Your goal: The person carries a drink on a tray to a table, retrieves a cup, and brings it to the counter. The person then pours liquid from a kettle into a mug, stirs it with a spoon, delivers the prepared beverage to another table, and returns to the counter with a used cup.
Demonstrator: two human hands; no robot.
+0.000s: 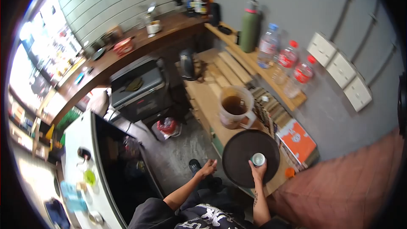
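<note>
My right hand [258, 173] is wrapped around a small pale cup [258, 159] with a whitish inside. It holds the cup over the right side of a round dark tray [241, 157] on the wooden counter; I cannot tell whether the cup touches the tray. My left hand [207, 168] is in the air left of the tray, above the floor, with loosely bent fingers and nothing visible in it. Just behind the tray stands a clear plastic pitcher [233, 121] with brown liquid inside, its handle toward the tray.
Books [296, 140] stand along the wall. Plastic bottles [286, 57] and a green flask [250, 27] line a narrow shelf. An orange cap [289, 172] lies right of the tray. On the left are a white-topped fridge [78, 144] and a grey cooler box [137, 85]; a red bag [168, 126] sits low.
</note>
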